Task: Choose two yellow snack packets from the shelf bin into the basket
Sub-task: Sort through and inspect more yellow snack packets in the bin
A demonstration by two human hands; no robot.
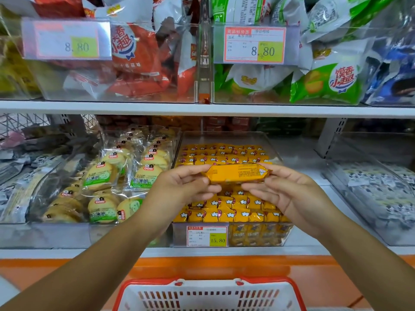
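A yellow snack packet (238,173) is held level above the clear shelf bin (231,138), printed back side up. My left hand (186,187) pinches its left end and my right hand (283,189) pinches its right end. Under them the bin is filled with rows of several more yellow packets (233,209). Low in the view, the white basket with a red rim (208,295) stands beneath my arms, and the part of its inside that shows holds nothing.
A bin of round biscuits in clear green-labelled packs (105,180) stands left of the yellow bin. A clear bin of black-and-white packets (377,189) is at right. The upper shelf (206,108) holds bins of red and green bags. An orange ledge (202,268) runs below.
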